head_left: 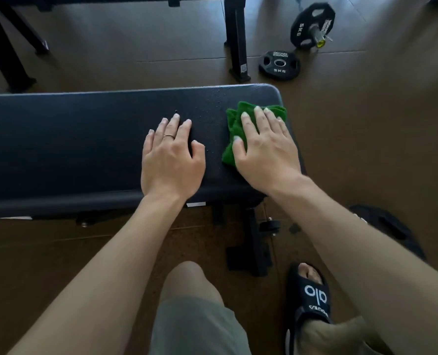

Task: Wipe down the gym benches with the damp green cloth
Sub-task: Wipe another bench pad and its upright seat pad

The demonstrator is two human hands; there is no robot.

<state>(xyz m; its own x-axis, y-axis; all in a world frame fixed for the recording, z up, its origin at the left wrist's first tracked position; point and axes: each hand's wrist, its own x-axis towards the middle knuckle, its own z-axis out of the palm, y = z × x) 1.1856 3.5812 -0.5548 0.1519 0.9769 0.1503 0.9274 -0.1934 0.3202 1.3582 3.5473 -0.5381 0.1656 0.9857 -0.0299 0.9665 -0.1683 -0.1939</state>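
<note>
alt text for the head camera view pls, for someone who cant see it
A person's right hand presses a crumpled green cloth flat on the right end of a black padded gym bench, while the left hand rests open on the pad beside it. Two black weight plates lie on the brown floor beyond.

Both forearms are bare; no sleeves are seen. A thin metal ring is worn on the ring finger of the left hand. The right hand carries no jewellery that can be seen. Grey-green shorts are worn, ending at the knee. A black slide sandal is worn on the right foot, with the toes exposed (white lettering is printed across its strap).
</note>
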